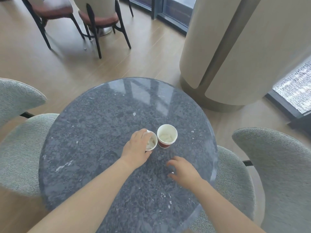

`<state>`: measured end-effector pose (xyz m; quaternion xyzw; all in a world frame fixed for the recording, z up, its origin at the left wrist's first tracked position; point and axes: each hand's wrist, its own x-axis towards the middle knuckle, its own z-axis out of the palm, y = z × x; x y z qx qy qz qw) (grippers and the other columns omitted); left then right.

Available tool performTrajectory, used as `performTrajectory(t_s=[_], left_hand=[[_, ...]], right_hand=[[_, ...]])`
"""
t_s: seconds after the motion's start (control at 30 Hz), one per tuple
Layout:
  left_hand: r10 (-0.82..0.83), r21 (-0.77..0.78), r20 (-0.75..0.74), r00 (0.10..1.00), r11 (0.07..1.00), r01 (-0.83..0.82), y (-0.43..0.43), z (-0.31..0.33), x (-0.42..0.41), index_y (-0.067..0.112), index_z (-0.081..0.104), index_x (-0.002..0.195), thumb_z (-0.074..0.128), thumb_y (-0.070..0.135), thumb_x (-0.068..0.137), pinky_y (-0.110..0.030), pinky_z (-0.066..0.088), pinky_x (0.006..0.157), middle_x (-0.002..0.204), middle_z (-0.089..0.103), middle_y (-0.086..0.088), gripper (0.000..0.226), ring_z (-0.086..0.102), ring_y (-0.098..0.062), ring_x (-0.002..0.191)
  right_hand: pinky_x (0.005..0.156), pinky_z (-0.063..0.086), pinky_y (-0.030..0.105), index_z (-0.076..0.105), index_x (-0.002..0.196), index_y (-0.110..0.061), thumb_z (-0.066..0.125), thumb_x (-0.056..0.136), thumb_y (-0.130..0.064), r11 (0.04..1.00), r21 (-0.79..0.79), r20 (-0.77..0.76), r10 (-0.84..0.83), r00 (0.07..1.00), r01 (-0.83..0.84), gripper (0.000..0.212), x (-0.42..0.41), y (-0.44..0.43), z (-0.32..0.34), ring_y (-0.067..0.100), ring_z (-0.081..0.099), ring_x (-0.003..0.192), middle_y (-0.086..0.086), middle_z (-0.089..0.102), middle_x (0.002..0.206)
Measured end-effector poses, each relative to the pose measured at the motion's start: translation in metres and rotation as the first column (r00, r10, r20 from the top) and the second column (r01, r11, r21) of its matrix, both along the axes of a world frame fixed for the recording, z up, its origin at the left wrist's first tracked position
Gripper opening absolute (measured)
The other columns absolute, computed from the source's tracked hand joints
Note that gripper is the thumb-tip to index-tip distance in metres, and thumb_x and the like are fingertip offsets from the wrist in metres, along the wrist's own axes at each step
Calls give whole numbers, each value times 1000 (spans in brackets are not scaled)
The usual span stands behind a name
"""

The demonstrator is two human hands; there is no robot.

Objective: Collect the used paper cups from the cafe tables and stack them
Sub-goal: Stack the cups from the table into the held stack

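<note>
Curling the fingers [144, 134] of the left hand [136, 149] round the rim of a white-lined red paper cup [152, 144] at the middle of the round speckled grey stone tabletop [101, 132], probably for nesting with the matching paper cup [167, 136] just beside it. Hovering the right hand [183, 170] nearer the front edge, loosely spread and empty, seemingly ready to steady.

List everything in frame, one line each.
table: 1, dark grey speckled, round, centre
left cup: 1, red and white, mid-table
right cup: 1, red and white, close beside left cup
paper wads: 2, white, one per cup
grey chairs: 2, grey-green, either side of table
brown chairs: 2, black legs, far left
column: 1, cream, far right
left hand: grips left cup from above
right hand: over table, holds nothing
</note>
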<state>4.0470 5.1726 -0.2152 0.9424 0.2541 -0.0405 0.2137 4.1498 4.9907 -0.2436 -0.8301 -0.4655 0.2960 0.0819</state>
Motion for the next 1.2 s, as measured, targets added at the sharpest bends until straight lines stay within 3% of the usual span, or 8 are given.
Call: performTrajectory(t_s=[0.27, 0.37, 0.5, 0.6, 0.73, 0.8, 0.97, 1.2], left_hand=[[-25, 24, -16, 1000, 999, 25, -3, 2, -9, 23, 50, 121, 60, 29, 85, -33, 50, 83, 146, 25, 5, 38, 23, -20, 132], [-35, 25, -23, 999, 999, 35, -5, 3, -11, 24, 55, 116, 60, 27, 86, -32, 49, 81, 147, 24, 5, 30, 23, -19, 133], [-44, 30, -37, 998, 999, 45, -6, 5, -11, 24, 54, 115, 60, 24, 86, -33, 49, 85, 147, 24, 6, 30, 22, -18, 134], [-50, 27, -37, 998, 998, 51, -8, 8, -13, 21, 58, 106, 59, 22, 86, -32, 48, 88, 149, 25, 6, 20, 22, -17, 136], [-29, 30, 3, 1000, 999, 29, -9, 11, -16, 16, 62, 101, 55, 17, 88, -31, 45, 92, 148, 32, 6, 15, 26, -15, 137], [-16, 14, 24, 1000, 1000, 16, -10, 13, -18, 16, 61, 103, 55, 16, 88, -34, 45, 93, 143, 38, 5, 16, 31, -16, 134], [27, 10, 74, 997, 1000, -28, -17, 17, -36, 17, 61, 101, 55, 19, 90, -28, 44, 87, 122, 53, 8, 13, 44, -15, 117], [161, -18, 85, 983, 987, -160, -31, 29, -74, 17, 59, 100, 52, 18, 90, -30, 46, 80, 111, 57, 7, 12, 47, -14, 108]], right_hand=[[74, 46, 35, 63, 97, -9, 53, 86, -8, 998, -55, 2, -6, 1000, 6, 15, -5, -5, -21, 29, 53, 93, 11, 50, 109], [73, 43, 33, 63, 95, -9, 53, 87, -12, 989, 130, -10, -68, 998, 69, 13, -3, 1, -5, 29, 56, 91, 9, 54, 105], [62, 39, 22, 64, 85, -14, 64, 82, -13, 857, 491, 17, -187, 982, 154, 3, 4, 15, 38, 15, 57, 76, 0, 60, 93], [61, 44, 25, 64, 86, -13, 66, 81, -12, 777, 594, 17, -271, 963, 208, 5, 20, 31, 62, 15, 57, 69, 0, 60, 93], [76, 42, 26, 64, 104, -12, 63, 84, -15, 827, 531, 70, -258, 963, 183, 20, 36, 46, 65, 21, 56, 95, 2, 62, 107], [85, 45, 35, 62, 110, -13, 63, 84, -20, 873, 471, 136, -211, 968, 124, 27, 36, 46, 60, 24, 51, 108, 1, 63, 114], [85, 36, 36, 59, 110, -20, 61, 83, -29, 959, 282, 282, -108, 953, 25, 28, 31, 45, 43, 23, 48, 111, -2, 61, 114], [80, 38, 36, 62, 103, -15, 52, 84, -11, 980, 196, 269, -77, 960, 23, 22, 26, 41, 39, 29, 49, 103, 3, 59, 109]])
